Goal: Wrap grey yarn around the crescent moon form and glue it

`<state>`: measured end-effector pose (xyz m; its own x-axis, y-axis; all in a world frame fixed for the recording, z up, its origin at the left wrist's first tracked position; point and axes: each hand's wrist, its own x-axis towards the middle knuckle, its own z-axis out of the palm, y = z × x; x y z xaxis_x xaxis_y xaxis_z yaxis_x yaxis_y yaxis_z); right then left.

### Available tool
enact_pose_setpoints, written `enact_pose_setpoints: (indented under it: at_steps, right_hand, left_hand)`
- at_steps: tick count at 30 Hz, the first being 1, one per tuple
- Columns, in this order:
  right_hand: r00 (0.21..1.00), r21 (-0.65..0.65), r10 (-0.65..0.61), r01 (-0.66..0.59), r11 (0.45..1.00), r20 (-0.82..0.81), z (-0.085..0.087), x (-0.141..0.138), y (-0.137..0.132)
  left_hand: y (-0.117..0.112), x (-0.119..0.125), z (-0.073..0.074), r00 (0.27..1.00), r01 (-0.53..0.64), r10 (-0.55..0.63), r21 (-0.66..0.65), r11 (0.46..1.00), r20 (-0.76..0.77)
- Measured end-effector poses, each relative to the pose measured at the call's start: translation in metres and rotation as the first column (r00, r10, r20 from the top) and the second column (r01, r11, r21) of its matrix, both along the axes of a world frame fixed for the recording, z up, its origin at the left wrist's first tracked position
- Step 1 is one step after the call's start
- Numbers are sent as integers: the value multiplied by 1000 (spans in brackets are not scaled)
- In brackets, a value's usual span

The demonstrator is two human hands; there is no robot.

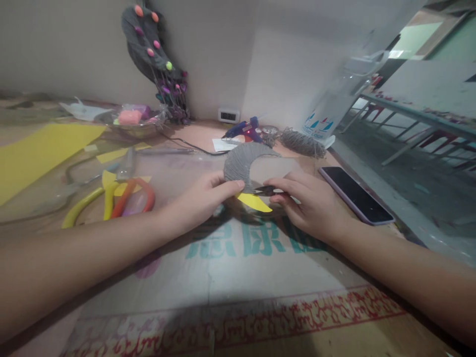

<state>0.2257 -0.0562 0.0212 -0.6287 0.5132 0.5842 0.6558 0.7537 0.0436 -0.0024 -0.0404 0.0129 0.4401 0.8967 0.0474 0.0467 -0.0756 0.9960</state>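
Note:
My left hand grips a crescent wound with grey yarn, the thumb pressed on its lower part. A bare yellow tip sticks out below the winding, pointing right. In my right hand is a pair of small dark thread snips, held between thumb and fingers. Their blades point left and lie close to the lower edge of the yarn, just above the yellow tip. Whether the blades touch the yarn I cannot tell. Both hands are over the middle of the table.
Yellow- and orange-handled scissors and a yellow sheet lie left. Behind stand a blue glue gun, a grey yarn bundle and a small clock. A phone lies right. A pompom-trimmed grey crescent hangs at the wall.

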Motion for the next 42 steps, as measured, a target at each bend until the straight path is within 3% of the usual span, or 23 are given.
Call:
enact_pose_setpoints:
  at_steps: [19,25,32,42]
  right_hand:
    - [1000,-4,17,-16,1000,13,2,-1,0]
    - [998,24,44,-45,999,41,3,-1,-1]
    - [996,-9,60,-59,998,62,5,-2,-1]
    - [997,-85,70,-73,994,-38,0,0,-1]
  left_hand:
    - [2,-3,-6,999,44,-44,-40,998,-8]
    - [1,-4,-4,996,78,-73,-82,994,59]
    - [1,-4,-5,994,89,-84,-79,993,66]
    - [0,-1,-4,993,75,-65,-98,992,99]
